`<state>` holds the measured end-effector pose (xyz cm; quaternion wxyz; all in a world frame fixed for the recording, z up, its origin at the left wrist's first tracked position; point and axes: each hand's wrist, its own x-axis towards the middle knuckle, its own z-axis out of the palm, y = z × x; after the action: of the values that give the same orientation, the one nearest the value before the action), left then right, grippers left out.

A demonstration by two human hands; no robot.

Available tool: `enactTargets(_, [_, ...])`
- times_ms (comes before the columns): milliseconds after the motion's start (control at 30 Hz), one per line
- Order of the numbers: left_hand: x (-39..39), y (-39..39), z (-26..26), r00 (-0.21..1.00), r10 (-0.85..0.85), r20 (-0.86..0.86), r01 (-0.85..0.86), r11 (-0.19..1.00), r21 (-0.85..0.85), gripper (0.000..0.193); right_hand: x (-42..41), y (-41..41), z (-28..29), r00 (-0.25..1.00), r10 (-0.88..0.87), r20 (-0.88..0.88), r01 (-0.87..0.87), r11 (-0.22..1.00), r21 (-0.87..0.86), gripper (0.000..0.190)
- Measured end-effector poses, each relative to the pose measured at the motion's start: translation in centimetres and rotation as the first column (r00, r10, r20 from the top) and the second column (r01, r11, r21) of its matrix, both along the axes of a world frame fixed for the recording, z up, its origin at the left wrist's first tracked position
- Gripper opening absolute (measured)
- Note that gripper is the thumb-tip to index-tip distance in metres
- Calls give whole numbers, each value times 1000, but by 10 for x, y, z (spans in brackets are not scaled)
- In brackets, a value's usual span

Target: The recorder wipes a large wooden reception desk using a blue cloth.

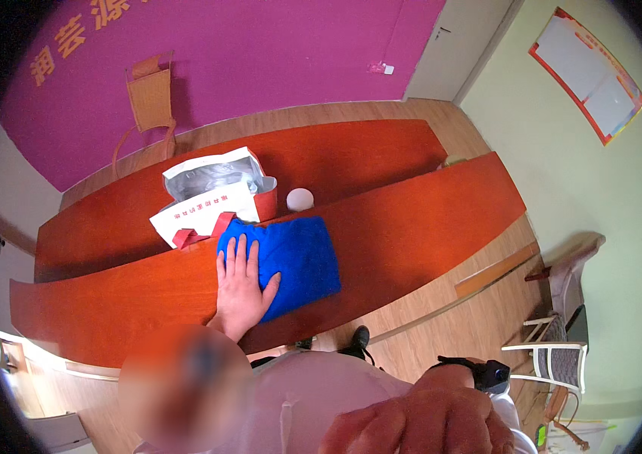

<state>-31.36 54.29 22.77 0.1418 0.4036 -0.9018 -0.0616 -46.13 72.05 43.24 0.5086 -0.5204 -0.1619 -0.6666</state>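
Observation:
A folded blue cloth (304, 267) lies on the near half of a red-brown wooden table (411, 232). My left hand (239, 289) rests palm down on its left part, fingers spread. Just beyond the cloth is a white and red insulated bag (216, 198), its silvery lining showing through the open top. One red strap of the bag (223, 224) reaches the cloth's upper left corner. My right hand (417, 423) is raised close to the camera with curled fingers, a black device strapped at its wrist. Whether it holds anything is hidden.
A white round-topped object (300, 199) stands right of the bag. A long gap divides the table halves. A woven chair (150, 96) is by the purple wall, and a white-framed chair (559, 354) stands at the right. A blurred patch covers the lower left.

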Motion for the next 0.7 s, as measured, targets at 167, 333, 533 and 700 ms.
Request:
enactTargets(167, [-1, 0, -1, 1000, 3, 2, -3, 1000, -2, 77, 9, -5, -12, 995, -12, 101, 19, 997, -72, 36])
enactTargets(333, [1, 1, -2, 1000, 4, -4, -4, 1000, -21, 75, -3, 22, 22, 992, 130, 9, -123, 918, 377, 34])
enactTargets(533, [-1, 1, 1, 1000, -8, 20, 8, 1000, -5, 77, 11, 5, -6, 993, 67, 95, -71, 997, 41, 34])
enactTargets(700, [-1, 1, 2, 1000, -5, -1, 5, 1000, -11, 77, 6, -1, -13, 997, 49, 52, -47, 998, -32, 35])
